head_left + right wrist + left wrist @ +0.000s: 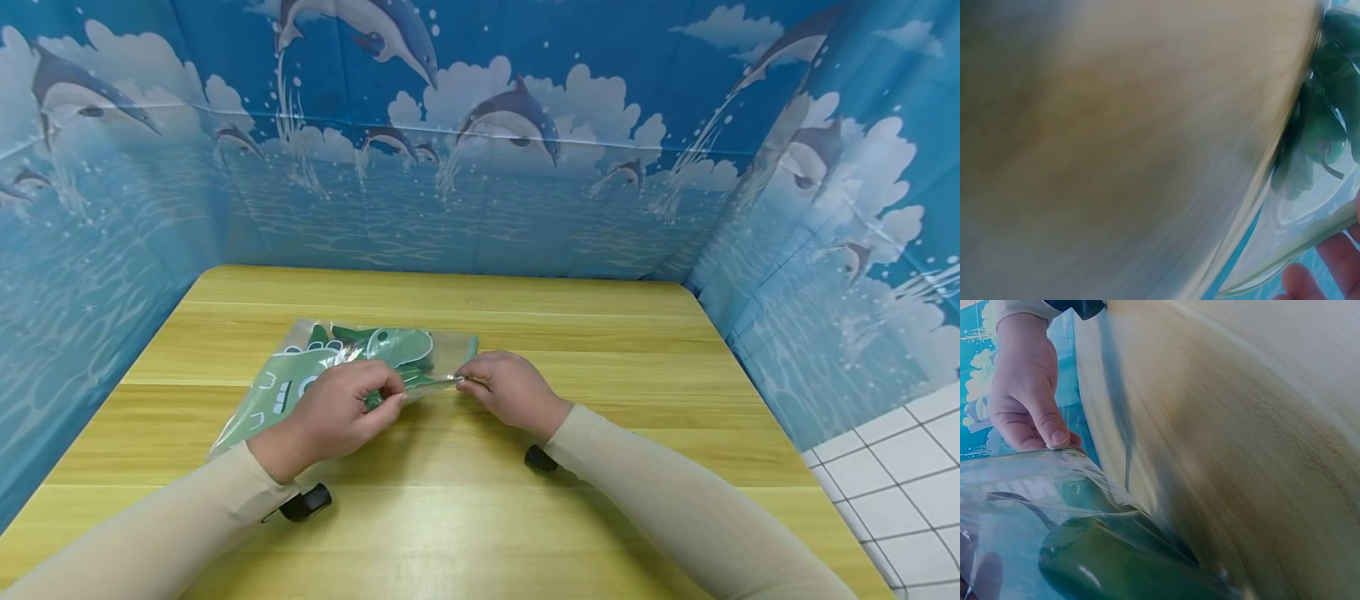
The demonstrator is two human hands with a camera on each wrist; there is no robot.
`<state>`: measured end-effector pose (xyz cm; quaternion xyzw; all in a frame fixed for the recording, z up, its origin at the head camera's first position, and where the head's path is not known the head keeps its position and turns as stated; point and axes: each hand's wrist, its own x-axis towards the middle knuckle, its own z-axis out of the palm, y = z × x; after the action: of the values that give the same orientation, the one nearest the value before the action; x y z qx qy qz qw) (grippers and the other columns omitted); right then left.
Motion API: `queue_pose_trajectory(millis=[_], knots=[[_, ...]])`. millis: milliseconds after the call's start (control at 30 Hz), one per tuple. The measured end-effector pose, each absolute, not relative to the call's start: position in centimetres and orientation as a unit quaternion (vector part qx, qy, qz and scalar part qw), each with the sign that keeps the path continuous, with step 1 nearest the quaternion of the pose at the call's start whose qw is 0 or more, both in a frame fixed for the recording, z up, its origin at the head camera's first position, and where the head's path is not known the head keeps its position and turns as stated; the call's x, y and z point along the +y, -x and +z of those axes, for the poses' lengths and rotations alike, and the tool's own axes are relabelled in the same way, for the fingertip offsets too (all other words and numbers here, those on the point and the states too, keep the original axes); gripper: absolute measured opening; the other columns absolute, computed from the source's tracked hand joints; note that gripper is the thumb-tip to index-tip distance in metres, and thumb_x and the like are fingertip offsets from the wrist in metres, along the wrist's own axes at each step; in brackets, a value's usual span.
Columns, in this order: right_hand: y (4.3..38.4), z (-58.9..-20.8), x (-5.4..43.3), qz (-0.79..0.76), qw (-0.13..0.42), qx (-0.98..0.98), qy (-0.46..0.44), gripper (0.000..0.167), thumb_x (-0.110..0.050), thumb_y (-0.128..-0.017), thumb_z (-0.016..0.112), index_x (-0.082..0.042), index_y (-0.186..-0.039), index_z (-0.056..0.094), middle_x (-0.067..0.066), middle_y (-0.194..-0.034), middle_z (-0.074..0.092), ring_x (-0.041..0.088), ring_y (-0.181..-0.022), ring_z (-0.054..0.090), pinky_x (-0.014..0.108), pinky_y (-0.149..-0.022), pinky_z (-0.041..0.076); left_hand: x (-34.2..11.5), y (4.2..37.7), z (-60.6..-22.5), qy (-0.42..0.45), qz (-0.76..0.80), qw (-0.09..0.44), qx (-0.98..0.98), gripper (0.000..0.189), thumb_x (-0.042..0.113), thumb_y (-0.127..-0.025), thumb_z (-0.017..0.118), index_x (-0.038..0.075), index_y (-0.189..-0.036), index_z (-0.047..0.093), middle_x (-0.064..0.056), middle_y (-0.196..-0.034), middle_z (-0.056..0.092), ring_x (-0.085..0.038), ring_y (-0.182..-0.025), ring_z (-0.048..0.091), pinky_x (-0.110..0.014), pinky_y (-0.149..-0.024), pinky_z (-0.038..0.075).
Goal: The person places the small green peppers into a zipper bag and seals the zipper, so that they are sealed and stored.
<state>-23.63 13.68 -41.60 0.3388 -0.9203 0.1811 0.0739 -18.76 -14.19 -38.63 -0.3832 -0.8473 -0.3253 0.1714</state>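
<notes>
A clear plastic zip bag (pixel 292 392) with a green cartoon print lies on the left half of the table. Inside it are several glossy dark green things shaped like peppers (pixel 1329 125), one with a thin curved stem. My left hand (pixel 341 408) pinches the bag's near edge between thumb and fingers, over the printed side. At the bag's right end, my right hand (pixel 517 392) pinches the end of that edge. Seen in the left wrist view, the right thumb (pixel 1050 422) presses down on the bag's edge, and a green pepper-like thing (pixel 1116 556) shows through the plastic.
The yellow wood-grain table (pixel 600 333) has rounded far corners. Blue dolphin-print curtains (pixel 487 208) stand around its back and sides. A black wrist device hangs under the left cuff (pixel 306 503) and another under the right (pixel 540 458). White tiles (pixel 900 475) lie at right.
</notes>
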Motion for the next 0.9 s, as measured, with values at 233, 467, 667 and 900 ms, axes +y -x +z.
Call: queue_pose_trajectory(millis=[233, 467, 667, 900], knots=[[23.77, -41.72, 13.79, 0.173, 0.074, -0.923, -0.336, 0.017, -0.028, -0.101, 0.071, -0.019, -0.112, 0.081, -0.005, -0.111, 0.08, 0.016, -0.108, 0.074, 0.04, -0.102, 0.058, -14.21, 18.65, -38.48, 0.382, -0.333, 0.166, -0.846, 0.017, 0.006, -0.094, 0.071, 0.021, -0.087, 0.069, 0.016, -0.082, 0.066, 0.002, -0.074, 0.056, -0.027, -0.069, 0.054], [23.86, -41.72, 13.85, 0.17, 0.074, -0.922, -0.34, 0.018, -0.028, -0.102, 0.071, -0.018, -0.112, 0.081, -0.005, -0.111, 0.08, 0.017, -0.11, 0.074, 0.04, -0.102, 0.058, -14.29, 18.69, -38.43, 0.391, -0.342, 0.177, -0.836, 0.02, 0.004, -0.092, 0.071, 0.023, -0.086, 0.068, 0.016, -0.08, 0.065, 0.002, -0.073, 0.056, -0.031, -0.066, 0.055], [23.77, -41.49, 13.83, 0.173, 0.067, -0.924, -0.336, 0.019, -0.028, -0.101, 0.071, -0.018, -0.113, 0.081, -0.004, -0.113, 0.08, 0.018, -0.111, 0.074, 0.04, -0.101, 0.058, -14.37, 18.69, -38.35, 0.392, -0.337, 0.191, -0.835, 0.019, 0.005, -0.091, 0.072, 0.023, -0.085, 0.067, 0.015, -0.08, 0.065, 0.002, -0.073, 0.056, -0.027, -0.066, 0.053], [23.74, -41.35, 13.88, 0.174, 0.062, -0.926, -0.33, 0.02, -0.028, -0.102, 0.07, -0.019, -0.115, 0.081, -0.003, -0.116, 0.08, 0.018, -0.113, 0.073, 0.041, -0.103, 0.057, -14.41, 18.57, -38.17, 0.392, -0.335, 0.196, -0.834, 0.019, 0.005, -0.091, 0.072, 0.022, -0.086, 0.067, 0.015, -0.08, 0.065, 0.001, -0.073, 0.056, -0.025, -0.066, 0.053]])
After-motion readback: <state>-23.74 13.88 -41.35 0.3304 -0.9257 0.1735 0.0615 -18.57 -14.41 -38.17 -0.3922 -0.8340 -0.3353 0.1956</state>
